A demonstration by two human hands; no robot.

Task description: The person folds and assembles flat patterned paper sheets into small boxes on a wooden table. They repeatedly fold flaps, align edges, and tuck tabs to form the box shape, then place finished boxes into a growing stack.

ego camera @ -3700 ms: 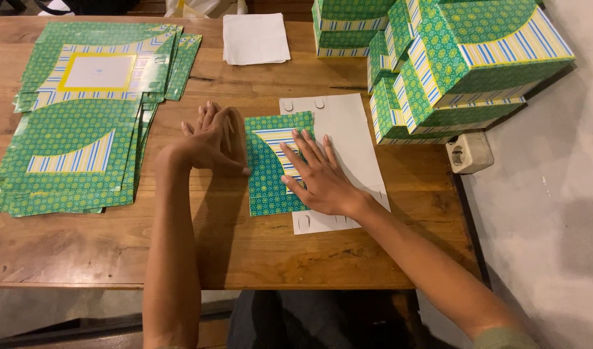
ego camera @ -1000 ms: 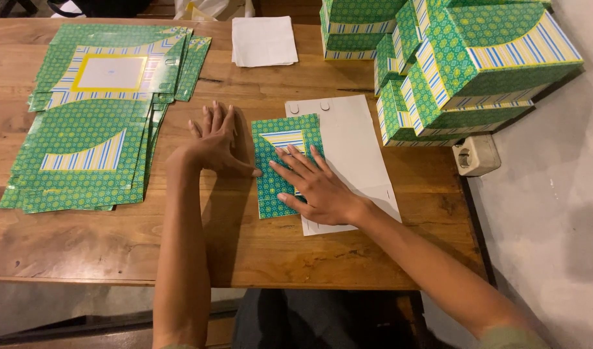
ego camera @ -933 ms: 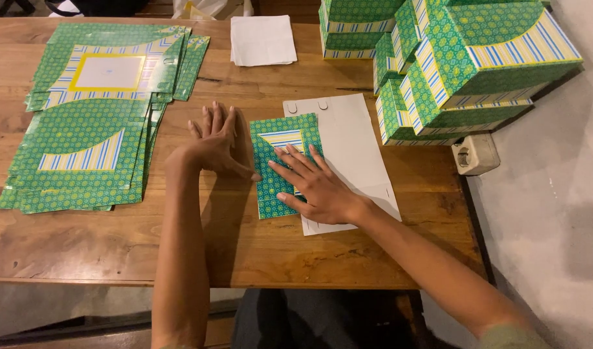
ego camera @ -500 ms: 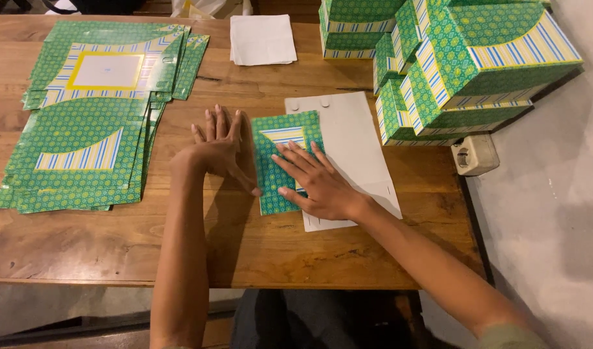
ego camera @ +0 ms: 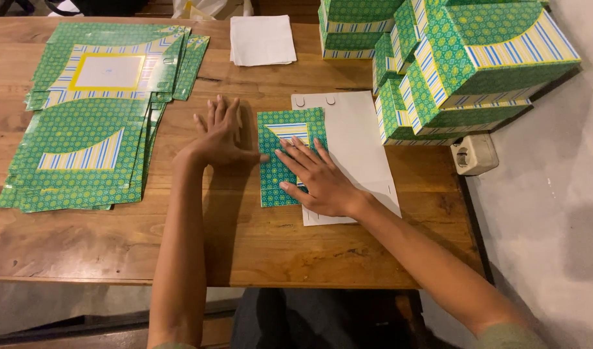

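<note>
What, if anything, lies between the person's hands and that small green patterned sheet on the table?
Nothing visible. The right hand lies flat on the green patterned sheet, which rests on a white card. The left hand presses the wooden table just beside it, thumb reaching the sheet's left edge.

1 head view looks steeply down from above the table (ego camera: 277, 252), facing away from the person's body, near enough to show both forearms whole. The left hand (ego camera: 220, 134) and right hand (ego camera: 314, 179) sit near centre. Boxes (ego camera: 464, 61) fill the upper right, the floor (ego camera: 555, 213) the right edge.
</note>
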